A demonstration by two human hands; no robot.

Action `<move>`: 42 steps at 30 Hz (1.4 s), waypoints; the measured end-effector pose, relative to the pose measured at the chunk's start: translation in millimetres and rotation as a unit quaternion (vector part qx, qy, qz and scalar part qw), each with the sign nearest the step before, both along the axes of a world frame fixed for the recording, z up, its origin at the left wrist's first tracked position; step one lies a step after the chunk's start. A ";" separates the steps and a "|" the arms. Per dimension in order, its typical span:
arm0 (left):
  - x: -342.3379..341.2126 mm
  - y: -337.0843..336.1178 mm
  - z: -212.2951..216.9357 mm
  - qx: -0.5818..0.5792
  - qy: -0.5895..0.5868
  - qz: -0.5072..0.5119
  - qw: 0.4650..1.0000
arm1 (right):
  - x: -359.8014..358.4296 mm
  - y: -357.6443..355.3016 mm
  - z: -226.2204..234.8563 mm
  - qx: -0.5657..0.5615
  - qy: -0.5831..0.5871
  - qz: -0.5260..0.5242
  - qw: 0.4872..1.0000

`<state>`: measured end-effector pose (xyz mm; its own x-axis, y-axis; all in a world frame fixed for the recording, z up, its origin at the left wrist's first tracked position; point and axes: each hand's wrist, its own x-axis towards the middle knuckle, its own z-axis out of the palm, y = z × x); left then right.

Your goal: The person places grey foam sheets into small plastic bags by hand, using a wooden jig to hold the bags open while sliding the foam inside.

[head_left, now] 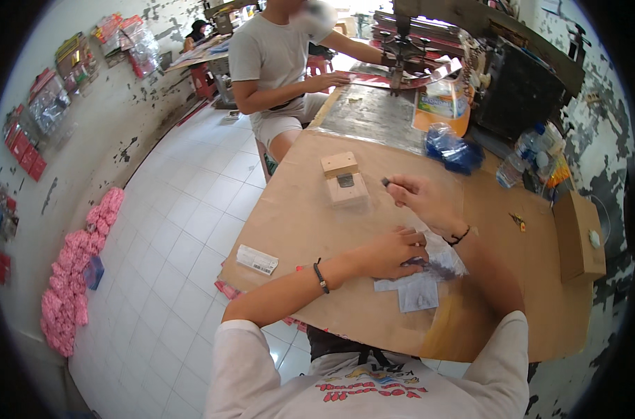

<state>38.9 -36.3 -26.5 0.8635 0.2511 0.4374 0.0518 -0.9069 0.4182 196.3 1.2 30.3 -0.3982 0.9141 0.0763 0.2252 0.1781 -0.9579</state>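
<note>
Pinching a small, dark, blocky piece (386,182) at the fingertips of my right hand (421,201): thumb and fingers together on it, just right of the pale wooden two-part block (348,192), material of the piece too small to make out. Block is flat-faced, smooth, squared, with small dots like holes and a dark grey squarish inset (345,181) near its middle; its front edge goes hazy, maybe clear film there, can't tell. My left hand (395,253) lies palm down, fingers bent over thin, crinkly, see-through plastic pouches (418,292); hand hides part of them, so can't tell whether I'm clamped on one or only pressing. Pouches are greyish, flat, overlapping, contents unclear; more glossy film runs under my right wrist. All this sits on the brown, matte, cardboard-like tabletop (513,300), its edge bowed by the lens. Left end: flat white paper strip (257,260) with dark print. Right side: tiny yellow-and-black tool (518,221), shape hard to read, and a plain tan cardboard box (579,237). Farther off, a crumpled blue plastic bundle (454,149) and clear ribbed bottle (514,159). Co-worker (272,63) across the way, head cut by top edge, far hand partly hidden behind the dark metal press (399,52).
</note>
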 end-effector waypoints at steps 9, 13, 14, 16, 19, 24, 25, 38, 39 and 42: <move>-0.2 -4.1 30.9 -0.137 0.157 0.011 0.978 | -107.8 27.5 33.1 -0.034 0.121 0.106 0.986; -1.7 -3.8 2.1 -0.074 -0.025 0.009 0.997 | -127.0 15.0 39.2 -0.081 0.217 0.090 0.969; -2.1 -3.3 3.3 -0.078 -0.006 0.011 0.997 | -125.2 18.1 38.1 -0.076 0.208 0.095 0.970; -4.9 -5.0 9.9 -0.091 0.035 0.014 0.995 | -117.8 24.3 32.3 -0.073 0.192 0.105 0.973; -0.3 -0.3 6.8 -0.118 0.077 -0.008 0.990 | -110.6 26.4 32.3 -0.056 0.189 0.112 0.974; 1.0 5.9 -22.3 -0.070 -0.004 -0.020 0.997 | -121.2 20.9 27.9 0.016 0.152 0.091 0.984; 1.2 5.3 -15.8 -0.053 -0.017 -0.018 0.998 | -121.0 18.5 32.9 0.026 0.148 0.078 0.986; 7.2 7.3 -12.8 -0.030 -0.002 -0.041 0.999 | -14.3 -6.0 36.9 -0.010 0.075 -0.005 0.997; 7.1 5.2 -11.2 -0.023 -0.002 -0.039 0.999 | -2.5 -8.1 26.3 -0.024 0.080 -0.019 0.996; 5.6 5.2 -9.7 0.001 -0.042 -0.038 0.998 | 30.7 -4.5 5.7 -0.024 0.065 -0.069 0.995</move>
<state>44.5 -31.1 -36.1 0.8396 0.1854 0.5105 -0.0521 -0.9081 0.4155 227.0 -3.2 36.1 -0.2577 0.9634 0.0735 0.1172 0.1067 -0.9874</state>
